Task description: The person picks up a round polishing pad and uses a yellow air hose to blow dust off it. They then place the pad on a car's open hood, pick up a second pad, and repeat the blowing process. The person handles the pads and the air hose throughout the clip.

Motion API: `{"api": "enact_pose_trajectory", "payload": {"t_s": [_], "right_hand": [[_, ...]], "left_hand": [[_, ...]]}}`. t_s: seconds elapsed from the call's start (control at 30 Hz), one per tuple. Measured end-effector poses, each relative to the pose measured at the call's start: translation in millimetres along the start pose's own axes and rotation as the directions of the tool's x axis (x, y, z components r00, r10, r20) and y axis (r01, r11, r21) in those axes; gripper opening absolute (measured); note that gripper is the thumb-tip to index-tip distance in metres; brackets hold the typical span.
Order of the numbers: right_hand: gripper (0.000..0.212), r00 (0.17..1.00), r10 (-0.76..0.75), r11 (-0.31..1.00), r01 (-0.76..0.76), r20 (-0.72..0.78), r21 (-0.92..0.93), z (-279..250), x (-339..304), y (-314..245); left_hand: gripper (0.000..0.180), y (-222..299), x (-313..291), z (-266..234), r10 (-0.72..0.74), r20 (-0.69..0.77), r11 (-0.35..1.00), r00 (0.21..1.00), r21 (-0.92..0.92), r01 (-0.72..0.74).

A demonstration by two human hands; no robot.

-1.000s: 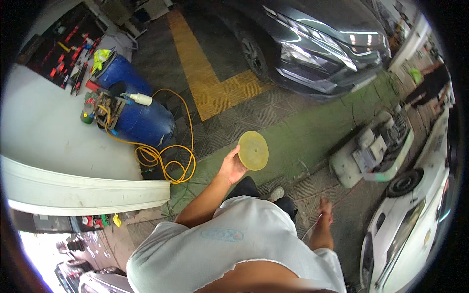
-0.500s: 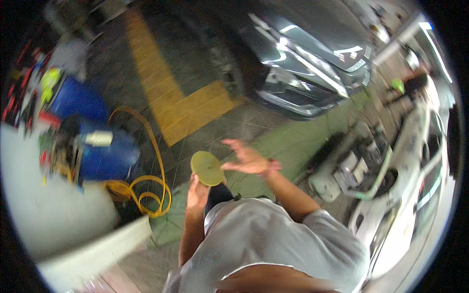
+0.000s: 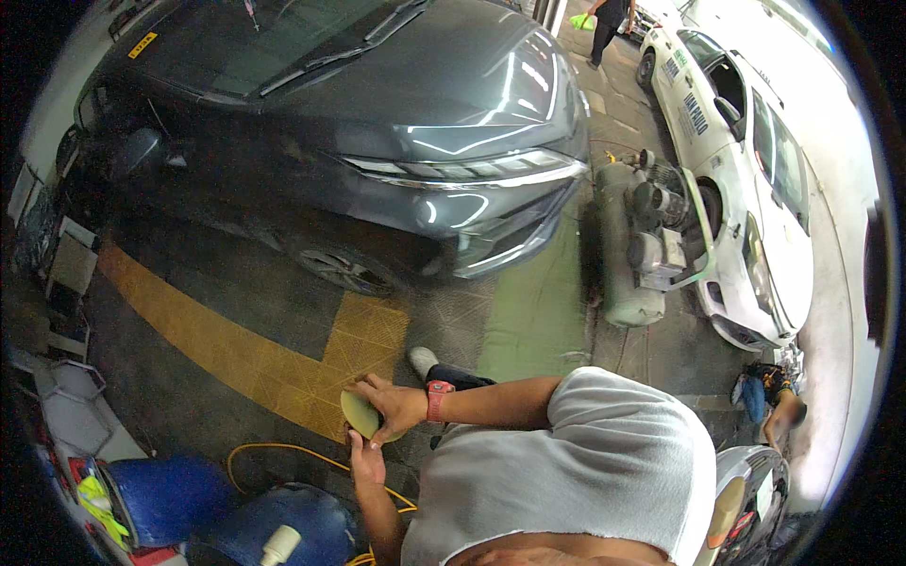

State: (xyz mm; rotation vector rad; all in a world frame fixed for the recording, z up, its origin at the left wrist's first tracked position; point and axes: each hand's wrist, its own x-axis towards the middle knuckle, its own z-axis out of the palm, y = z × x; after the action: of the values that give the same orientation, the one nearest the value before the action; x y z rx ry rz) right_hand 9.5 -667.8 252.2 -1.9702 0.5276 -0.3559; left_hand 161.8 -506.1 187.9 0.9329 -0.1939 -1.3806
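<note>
A round yellow-green pad (image 3: 356, 413) is held upright on its edge in front of my body, low and left of centre. My left hand (image 3: 367, 460) grips it from below, with the fingertips at its lower edge. My right hand (image 3: 401, 410), with a red watch on its wrist, is closed over the pad's right side. Its fingers reach across the top edge and its thumb is by the bottom, so part of the pad is hidden behind it.
A dark grey car (image 3: 453, 160) stands ahead, its front wheel (image 3: 349, 269) beside yellow floor tiles (image 3: 226, 340). To the right are an air compressor (image 3: 651, 236) and a white car (image 3: 746, 160). Blue drums (image 3: 170, 500) and a yellow hose (image 3: 283, 447) lie left. Two people are farther off.
My view has turned left towards the car's side. My right hand, earlier open and apart from the pad, now closes on it. The left hand keeps hold, and the pad has tilted more edge-on.
</note>
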Motion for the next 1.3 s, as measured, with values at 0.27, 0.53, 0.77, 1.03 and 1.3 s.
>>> {"api": "enact_pose_trajectory", "payload": {"t_s": [0.27, 0.53, 0.77, 1.03, 1.3], "right_hand": [[0.119, 0.935, -0.254, 0.963, 0.268, 0.249, -0.021, -13.2, 231.4, 40.7], [0.099, 0.856, -0.187, 0.982, 0.154, 0.482, 0.109, 27.1, 452.2, -2.0], [0.078, 0.791, -0.120, 0.986, 0.023, 0.601, 0.167, 114.4, 617.8, 29.4], [0.065, 0.718, 0.456, 0.835, -0.142, 0.525, -0.531, 148.1, 749.4, 184.3], [0.063, 0.554, 0.742, 0.639, -0.416, 0.376, -0.647, 132.3, 847.4, 197.9]], "left_hand": [[0.046, 124.7, 124.6, -35.5, 0.186, -0.039, 0.979, 0.982, 0.096, -0.181], [0.071, 263.0, 133.0, -77.0, 0.330, -0.582, 0.791, 0.743, -0.259, -0.554], [0.076, 324.2, 141.2, -206.8, 0.358, -0.744, 0.525, 0.565, -0.340, -0.780], [0.082, 517.0, 188.7, -369.9, 0.421, -0.742, 0.379, 0.521, -0.378, -0.844], [0.085, 703.1, 203.6, -487.3, 0.556, -0.718, 0.322, 0.418, -0.277, -0.905]]}}
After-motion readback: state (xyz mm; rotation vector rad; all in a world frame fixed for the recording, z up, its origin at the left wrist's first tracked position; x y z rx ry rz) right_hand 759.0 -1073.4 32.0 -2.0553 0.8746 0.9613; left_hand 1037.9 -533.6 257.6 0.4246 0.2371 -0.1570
